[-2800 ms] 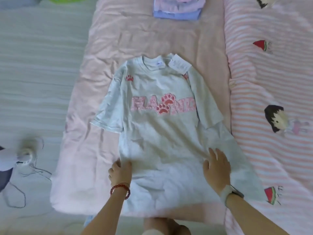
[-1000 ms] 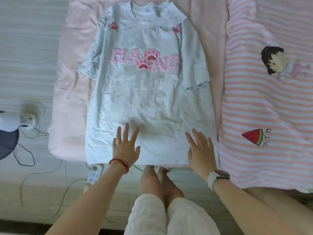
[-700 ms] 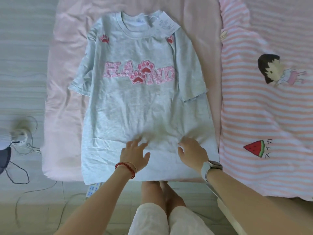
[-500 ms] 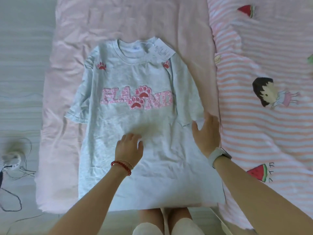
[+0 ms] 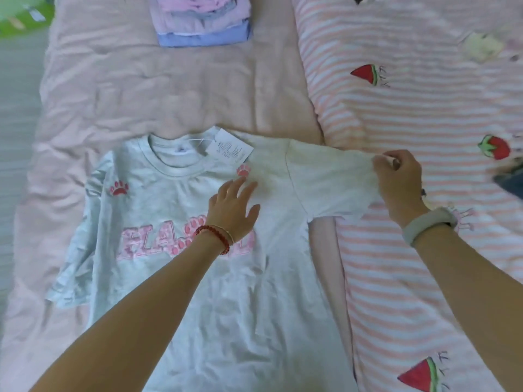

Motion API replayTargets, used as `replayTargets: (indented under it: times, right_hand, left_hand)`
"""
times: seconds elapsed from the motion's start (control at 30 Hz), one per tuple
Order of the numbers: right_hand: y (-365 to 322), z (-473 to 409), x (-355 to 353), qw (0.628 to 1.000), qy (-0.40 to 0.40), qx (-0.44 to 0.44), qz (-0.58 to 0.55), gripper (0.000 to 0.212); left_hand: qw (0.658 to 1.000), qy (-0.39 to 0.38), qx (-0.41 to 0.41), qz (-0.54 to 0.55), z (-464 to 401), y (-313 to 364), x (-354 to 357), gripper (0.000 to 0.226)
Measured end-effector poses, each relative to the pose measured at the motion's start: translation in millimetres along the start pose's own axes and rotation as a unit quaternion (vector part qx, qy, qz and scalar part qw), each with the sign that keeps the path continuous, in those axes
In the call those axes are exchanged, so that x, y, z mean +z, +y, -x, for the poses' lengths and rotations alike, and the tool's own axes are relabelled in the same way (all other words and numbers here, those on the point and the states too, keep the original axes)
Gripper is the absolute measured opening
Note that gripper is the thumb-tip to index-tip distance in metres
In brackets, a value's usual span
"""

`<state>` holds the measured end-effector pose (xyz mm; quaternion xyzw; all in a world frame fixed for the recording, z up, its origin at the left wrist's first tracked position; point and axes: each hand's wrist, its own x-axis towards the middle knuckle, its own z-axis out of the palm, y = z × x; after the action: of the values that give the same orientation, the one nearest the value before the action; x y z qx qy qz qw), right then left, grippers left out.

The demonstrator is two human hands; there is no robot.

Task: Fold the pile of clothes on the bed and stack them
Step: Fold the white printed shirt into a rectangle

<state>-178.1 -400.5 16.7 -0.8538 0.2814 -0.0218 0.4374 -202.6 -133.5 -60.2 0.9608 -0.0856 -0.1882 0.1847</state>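
A pale grey T-shirt [image 5: 181,301] with pink lettering and red paw prints lies face up on the pink sheet [image 5: 158,89]. A white paper tag [image 5: 229,148] sits at its collar. My left hand [image 5: 233,209] lies flat with straight fingers on the chest, near the right shoulder. My right hand [image 5: 397,176] pinches the end of the shirt's right sleeve [image 5: 325,176] and holds it stretched out to the right, over the striped blanket. A stack of folded clothes [image 5: 201,19], blue at the bottom and pink on top, sits at the far end of the sheet.
A pink-and-white striped blanket [image 5: 424,114] with watermelon and strawberry prints covers the right side of the bed. A dark item [image 5: 510,179] pokes in at the right edge. The pale floor [image 5: 17,89] runs along the left of the bed.
Both hands moved up from the hem and lower body of the shirt. The right hand has taken hold of the right sleeve and pulled it out sideways; the left now presses the chest.
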Motion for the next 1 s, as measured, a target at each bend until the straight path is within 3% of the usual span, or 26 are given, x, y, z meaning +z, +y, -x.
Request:
replayTargets:
  times: [0.1, 0.2, 0.27, 0.33, 0.4, 0.47, 0.6, 0.73, 0.8, 0.93, 1.0]
  right_hand:
    - [3.0, -39.0, -9.8, 0.998, 0.004, -0.002, 0.067, 0.020]
    - [24.0, -51.5, -5.2, 0.994, -0.022, 0.105, 0.006, 0.035]
    - [37.6, -45.4, -4.9, 0.989, -0.055, 0.131, -0.048, 0.045]
    - [41.6, -33.7, -7.2, 0.983, -0.106, 0.110, -0.098, 0.031]
    - [40.2, -20.9, -8.7, 0.972, -0.188, 0.048, -0.131, 0.004]
    - [42.0, -17.5, -5.7, 0.971, -0.222, -0.049, -0.076, 0.013]
    - [53.6, -6.8, 12.0, 0.967, -0.181, -0.077, 0.161, 0.059]
    - [53.7, 15.4, 28.8, 0.957, -0.123, -0.093, 0.246, 0.079]
    - [55.5, 13.3, 29.6, 0.969, -0.090, -0.086, 0.213, 0.074]
    - [60.1, 15.3, 9.7, 0.998, -0.051, 0.029, 0.036, 0.048]
    - [64.4, 27.8, 0.9, 0.996, -0.046, 0.072, 0.011, 0.032]
  left_hand:
    - [0.998, -0.040, 0.009, -0.038, -35.8, 18.5, 0.0, 0.055]
    - [0.984, -0.135, -0.007, -0.114, -62.1, 30.3, 10.6, 0.056]
    - [0.977, -0.156, -0.017, -0.147, -72.1, 35.4, 19.1, 0.056]
    - [0.978, -0.121, -0.019, -0.172, -78.6, 39.8, 25.5, 0.054]
    - [0.984, -0.001, 0.030, -0.177, -86.0, 47.3, 26.6, 0.047]
    - [0.979, 0.087, 0.102, -0.157, -102.1, 56.7, 24.5, 0.043]
    - [0.987, -0.092, 0.061, -0.113, -148.7, 76.2, 13.8, 0.052]
    - [0.977, -0.147, 0.053, -0.149, -178.1, 90.5, 4.2, 0.043]
    - [0.979, -0.156, 0.075, -0.110, -182.3, 96.2, -1.8, 0.037]
    - [0.988, -0.056, 0.044, 0.139, -181.9, 88.6, -11.7, 0.014]
    - [0.982, -0.027, 0.021, 0.184, -177.5, 83.3, -12.4, 0.008]
